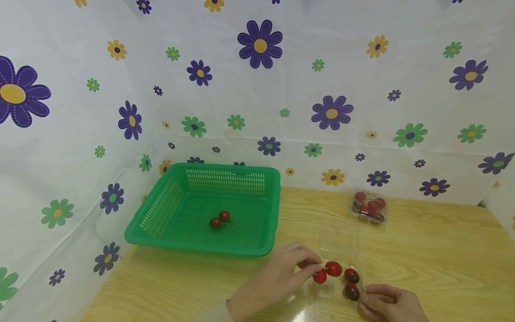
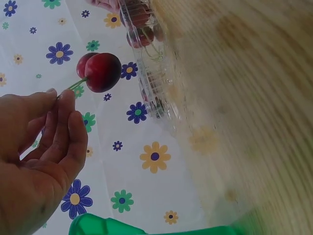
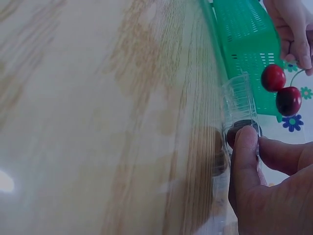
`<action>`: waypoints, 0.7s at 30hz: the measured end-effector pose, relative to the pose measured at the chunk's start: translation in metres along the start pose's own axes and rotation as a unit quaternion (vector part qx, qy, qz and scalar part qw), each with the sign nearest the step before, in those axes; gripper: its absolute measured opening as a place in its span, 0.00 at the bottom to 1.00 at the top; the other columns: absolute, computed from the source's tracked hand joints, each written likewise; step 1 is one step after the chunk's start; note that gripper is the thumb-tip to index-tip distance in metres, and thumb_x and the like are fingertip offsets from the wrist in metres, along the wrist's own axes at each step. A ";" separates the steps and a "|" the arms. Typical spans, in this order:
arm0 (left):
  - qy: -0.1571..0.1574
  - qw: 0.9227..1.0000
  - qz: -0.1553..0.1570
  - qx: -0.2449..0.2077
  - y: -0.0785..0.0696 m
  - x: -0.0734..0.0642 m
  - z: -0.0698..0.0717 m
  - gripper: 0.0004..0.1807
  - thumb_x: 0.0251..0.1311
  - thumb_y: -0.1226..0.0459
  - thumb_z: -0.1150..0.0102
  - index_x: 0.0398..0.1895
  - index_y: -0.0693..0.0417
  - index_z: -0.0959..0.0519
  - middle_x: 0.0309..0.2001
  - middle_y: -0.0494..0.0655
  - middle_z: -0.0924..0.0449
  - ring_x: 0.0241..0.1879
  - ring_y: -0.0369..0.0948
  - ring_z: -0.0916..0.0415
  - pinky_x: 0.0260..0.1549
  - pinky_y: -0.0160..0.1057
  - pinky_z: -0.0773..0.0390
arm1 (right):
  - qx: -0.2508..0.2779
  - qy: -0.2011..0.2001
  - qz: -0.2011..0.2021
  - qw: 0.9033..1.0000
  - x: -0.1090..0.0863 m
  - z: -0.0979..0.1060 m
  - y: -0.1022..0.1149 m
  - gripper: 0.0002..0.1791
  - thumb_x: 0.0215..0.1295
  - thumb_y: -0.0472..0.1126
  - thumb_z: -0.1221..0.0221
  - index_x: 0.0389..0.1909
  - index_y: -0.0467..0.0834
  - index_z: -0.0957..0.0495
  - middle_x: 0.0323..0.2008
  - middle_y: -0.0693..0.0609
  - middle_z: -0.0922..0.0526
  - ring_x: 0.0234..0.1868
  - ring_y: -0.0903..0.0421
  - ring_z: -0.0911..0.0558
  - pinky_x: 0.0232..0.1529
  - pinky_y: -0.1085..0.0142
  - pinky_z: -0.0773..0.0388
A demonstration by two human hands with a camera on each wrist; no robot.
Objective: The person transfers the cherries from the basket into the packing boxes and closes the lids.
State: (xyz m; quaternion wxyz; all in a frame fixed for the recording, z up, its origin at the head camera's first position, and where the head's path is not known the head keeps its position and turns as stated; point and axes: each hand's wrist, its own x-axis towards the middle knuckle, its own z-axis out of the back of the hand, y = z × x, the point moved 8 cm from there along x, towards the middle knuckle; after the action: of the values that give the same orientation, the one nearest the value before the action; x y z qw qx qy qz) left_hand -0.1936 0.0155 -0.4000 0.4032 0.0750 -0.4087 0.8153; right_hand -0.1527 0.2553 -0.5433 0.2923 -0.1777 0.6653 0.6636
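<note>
My left hand [image 1: 277, 273] pinches the green stems of a pair of red cherries [image 1: 333, 269] between thumb and fingertips. In the left wrist view the cherries hang off the fingertips, above the table. Below them is a clear plastic clamshell box [image 3: 238, 95] with its lid [image 1: 339, 237] folded back, away from me. Two darker cherries [image 1: 352, 291] lie in the box's right side. My right hand [image 1: 396, 305] grips the box's right edge, thumb and fingers on either side of the thin wall in the right wrist view.
A green plastic basket [image 1: 203, 247] stands on the wooden table [image 1: 434, 250] to the left, with two cherries [image 1: 224, 216] on its floor. Farther back on the right sits another clear box [image 1: 369, 208] filled with cherries. A flower-print sheet [image 1: 297, 89] hangs behind and at the left.
</note>
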 end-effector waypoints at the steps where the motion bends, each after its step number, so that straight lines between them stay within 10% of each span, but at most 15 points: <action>1: 0.004 1.000 0.008 -0.002 0.001 0.001 -0.002 0.06 0.69 0.63 0.37 0.42 0.55 0.14 0.38 0.42 0.14 0.38 0.26 0.20 0.41 0.16 0.23 | -0.001 0.001 -0.001 1.000 0.000 0.000 0.000 0.15 0.62 0.29 0.32 0.49 0.27 0.18 0.33 0.42 0.11 0.35 0.45 0.09 0.40 0.58 0.11; 21: 0.043 0.996 0.067 0.033 0.011 0.018 -0.031 0.06 0.70 0.61 0.37 0.43 0.51 0.13 0.40 0.38 0.12 0.38 0.21 0.22 0.39 0.14 0.26 | -0.005 0.012 0.006 1.000 -0.001 -0.001 0.001 0.17 0.62 0.30 0.32 0.50 0.27 0.19 0.33 0.42 0.11 0.36 0.45 0.09 0.40 0.58 0.11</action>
State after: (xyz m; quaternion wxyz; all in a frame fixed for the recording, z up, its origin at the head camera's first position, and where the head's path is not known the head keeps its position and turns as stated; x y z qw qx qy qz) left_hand -0.2073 0.0448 -0.4191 0.3624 0.0257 -0.3682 0.8558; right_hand -0.1529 0.2546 -0.5420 0.2794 -0.1827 0.6663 0.6667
